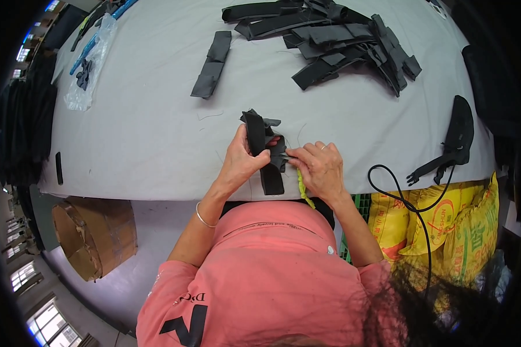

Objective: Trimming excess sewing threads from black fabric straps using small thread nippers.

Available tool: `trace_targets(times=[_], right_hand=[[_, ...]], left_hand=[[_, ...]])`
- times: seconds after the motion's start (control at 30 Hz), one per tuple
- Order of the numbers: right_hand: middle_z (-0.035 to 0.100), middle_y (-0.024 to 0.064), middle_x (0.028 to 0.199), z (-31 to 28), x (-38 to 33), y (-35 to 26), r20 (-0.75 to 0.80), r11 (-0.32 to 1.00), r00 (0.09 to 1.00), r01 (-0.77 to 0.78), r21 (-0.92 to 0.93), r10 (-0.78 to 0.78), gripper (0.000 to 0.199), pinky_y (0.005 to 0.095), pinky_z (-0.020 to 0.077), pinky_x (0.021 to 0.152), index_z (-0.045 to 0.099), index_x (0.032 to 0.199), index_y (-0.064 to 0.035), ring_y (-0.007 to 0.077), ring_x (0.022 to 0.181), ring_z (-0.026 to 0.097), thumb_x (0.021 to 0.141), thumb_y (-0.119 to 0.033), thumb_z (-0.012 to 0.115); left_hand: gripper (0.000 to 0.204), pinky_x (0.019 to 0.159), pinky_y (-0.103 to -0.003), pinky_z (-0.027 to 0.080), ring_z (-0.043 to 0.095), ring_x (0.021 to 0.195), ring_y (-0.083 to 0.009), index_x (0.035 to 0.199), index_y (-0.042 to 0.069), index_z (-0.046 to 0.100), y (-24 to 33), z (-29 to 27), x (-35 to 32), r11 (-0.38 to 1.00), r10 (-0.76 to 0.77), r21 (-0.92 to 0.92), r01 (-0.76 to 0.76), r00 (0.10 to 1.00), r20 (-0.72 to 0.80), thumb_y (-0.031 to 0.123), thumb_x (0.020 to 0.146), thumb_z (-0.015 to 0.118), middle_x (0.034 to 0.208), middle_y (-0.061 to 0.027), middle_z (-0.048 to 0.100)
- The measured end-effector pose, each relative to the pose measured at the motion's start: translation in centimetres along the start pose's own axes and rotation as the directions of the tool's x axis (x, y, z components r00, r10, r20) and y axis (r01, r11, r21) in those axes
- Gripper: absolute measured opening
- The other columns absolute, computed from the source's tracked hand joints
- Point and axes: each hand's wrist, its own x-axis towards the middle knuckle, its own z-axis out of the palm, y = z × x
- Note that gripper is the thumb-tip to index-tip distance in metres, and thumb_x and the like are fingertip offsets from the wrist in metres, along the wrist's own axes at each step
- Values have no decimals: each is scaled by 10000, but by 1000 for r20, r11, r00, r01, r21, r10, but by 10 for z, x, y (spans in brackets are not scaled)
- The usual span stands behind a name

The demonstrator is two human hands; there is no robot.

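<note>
My left hand (241, 159) grips a black fabric strap piece (262, 147) near the front edge of the grey table (150, 133), thumb across it. My right hand (320, 169) pinches the same piece from the right and also holds a small yellow-green tool (302, 188) that hangs below the palm. The strap's lower end (271, 179) sticks out under my left hand.
A heap of black strap pieces (341, 43) lies at the far side, one separate folded strap (212, 63) left of it. A clear plastic bag (90, 63) lies far left. A black shaped part (456, 139) and cable (411, 202) are at right, above yellow sacks (446, 225). Cardboard box (92, 234) on the floor.
</note>
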Motion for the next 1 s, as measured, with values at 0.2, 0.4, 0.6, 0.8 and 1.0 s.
trace_targets(times=[0.2, 0.4, 0.6, 0.8, 1.0], right_hand=[[516, -1, 658, 3, -2, 5, -37, 999, 998, 46, 6, -46, 134, 329, 314, 607, 686, 876, -146, 191, 629, 478, 753, -200, 680], [501, -14, 654, 7, -5, 9, -67, 997, 995, 73, -13, -74, 152, 325, 307, 617, 687, 888, -167, 182, 618, 463, 742, -208, 686], [502, -15, 643, 5, -4, 10, -60, 996, 995, 84, -24, -85, 141, 324, 308, 616, 691, 872, -170, 179, 609, 461, 734, -196, 689], [538, -10, 652, 1, -3, 7, -34, 999, 998, 45, 1, -45, 96, 325, 327, 609, 685, 829, -157, 185, 622, 493, 739, -191, 687], [551, 1, 652, -2, 2, 2, -25, 1000, 999, 29, 7, -28, 87, 330, 341, 603, 681, 817, -143, 193, 627, 511, 751, -198, 685]], left_hand=[[442, 838, -230, 443, 538, 1010, -98, 1188, -20, 408, 0, 0, 0, 999, -2, 39, 3, 1000, -17, -28, 781, 579, 1080, -60, 543], [427, 816, -216, 436, 535, 990, -84, 1173, -11, 417, 9, 4, -2, 1000, 18, -11, -18, 1000, -11, -13, 780, 583, 1060, -49, 536], [421, 778, -205, 430, 526, 916, -69, 1164, -9, 422, 10, 4, -3, 1000, 6, 11, -6, 1000, -20, 0, 778, 591, 1002, -28, 536], [425, 838, -230, 442, 563, 1003, -114, 1178, -11, 414, 9, 4, -2, 999, 4, 32, -3, 1000, -24, -15, 784, 573, 1039, -62, 567], [444, 881, -249, 442, 564, 1043, -132, 1199, -14, 403, 4, 4, -1, 999, 4, 52, -3, 1000, -24, -30, 787, 567, 1106, -107, 578]])
